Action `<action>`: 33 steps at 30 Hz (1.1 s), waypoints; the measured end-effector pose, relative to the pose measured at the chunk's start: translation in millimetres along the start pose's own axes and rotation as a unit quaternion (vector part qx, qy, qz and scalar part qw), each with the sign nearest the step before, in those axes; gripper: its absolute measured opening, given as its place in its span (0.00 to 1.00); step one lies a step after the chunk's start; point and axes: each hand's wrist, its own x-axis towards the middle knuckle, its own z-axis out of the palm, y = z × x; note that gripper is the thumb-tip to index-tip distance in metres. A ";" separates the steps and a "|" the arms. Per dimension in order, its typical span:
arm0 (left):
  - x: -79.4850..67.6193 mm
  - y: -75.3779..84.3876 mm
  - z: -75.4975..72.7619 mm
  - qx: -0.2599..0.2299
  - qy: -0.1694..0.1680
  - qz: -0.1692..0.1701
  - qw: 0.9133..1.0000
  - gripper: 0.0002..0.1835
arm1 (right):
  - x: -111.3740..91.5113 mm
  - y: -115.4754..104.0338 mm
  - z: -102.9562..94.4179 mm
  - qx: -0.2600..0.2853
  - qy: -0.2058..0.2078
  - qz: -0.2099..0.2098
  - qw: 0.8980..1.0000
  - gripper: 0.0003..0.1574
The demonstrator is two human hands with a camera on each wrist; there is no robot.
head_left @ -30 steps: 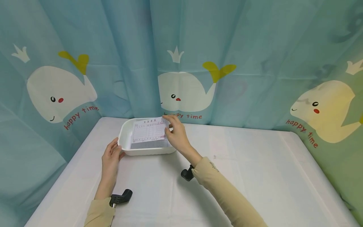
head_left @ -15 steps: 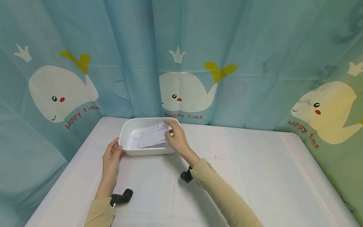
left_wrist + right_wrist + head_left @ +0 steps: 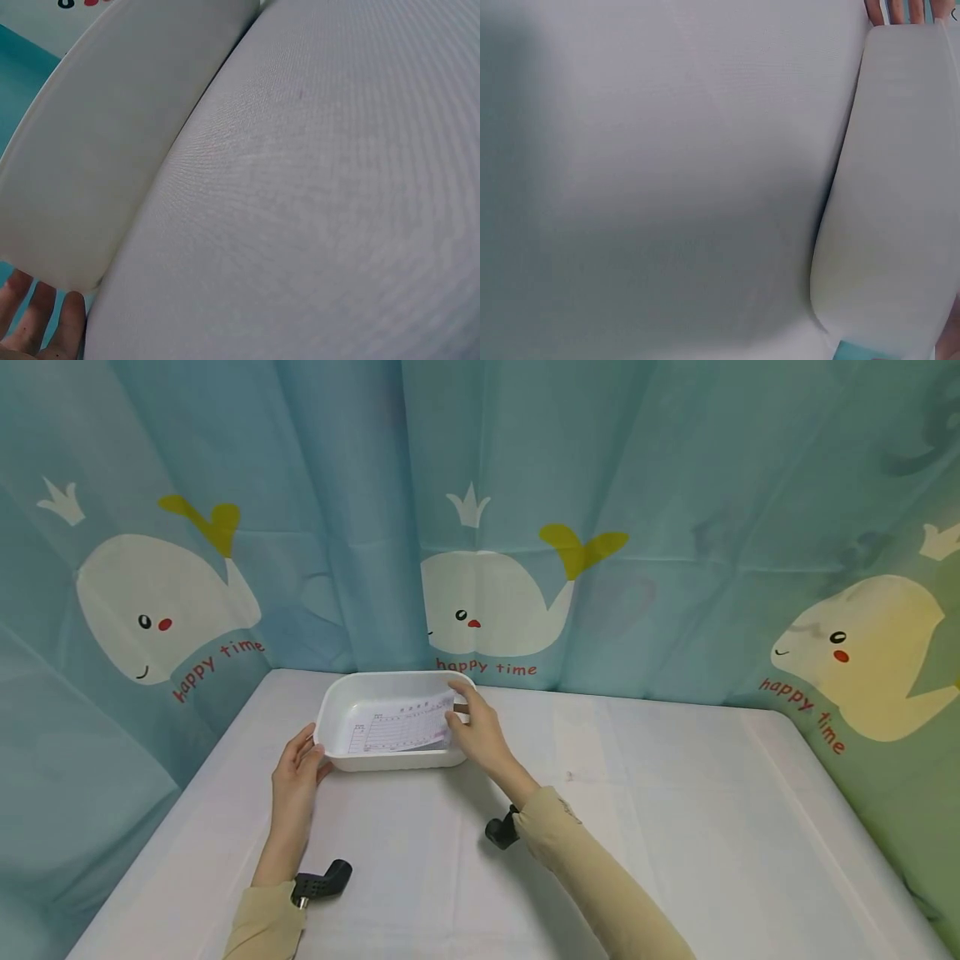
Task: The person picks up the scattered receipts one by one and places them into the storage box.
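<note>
A shallow white plastic tray [image 3: 397, 762] stands at the back left of the white table. In it lies a printed paper form [image 3: 401, 727] with a table of lines and a heading, its right end raised. Part of another printed sheet [image 3: 435, 745] shows beneath. My right hand [image 3: 480, 735] pinches the raised right end of the form between thumb and fingers, over the tray's right side. With fingers along the end wall and thumb at the rim, my left hand [image 3: 295, 777] holds the tray's near left corner. The left fingers [image 3: 71, 322] touch the tray wall in the left wrist view.
A blue-green curtain [image 3: 337, 527] printed with white whales hangs close behind the tray and along both sides of the table. The white table cover [image 3: 675, 827] extends to the right. Black wrist mounts [image 3: 322, 883] stick out at both sleeves.
The form has come down flatter into the tray and shifted slightly right, hiding more of the sheet beneath. My right hand has moved slightly right and down. The left hand stays at the tray.
</note>
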 end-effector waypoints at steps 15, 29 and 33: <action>0.6 -0.9 0.5 0.005 0.004 -0.003 1.000 0.25 | -6.8 3.7 -24.6 0.020 0.017 -0.003 1.000 0.29; -1.6 1.1 -4.7 -0.054 0.007 -0.035 0.998 0.28 | -27.1 15.6 -48.6 0.038 0.057 -0.032 0.997 0.26; -4.7 1.6 -5.1 -0.063 0.013 -0.029 0.998 0.29 | -33.9 20.3 -58.6 0.030 0.070 -0.028 0.997 0.26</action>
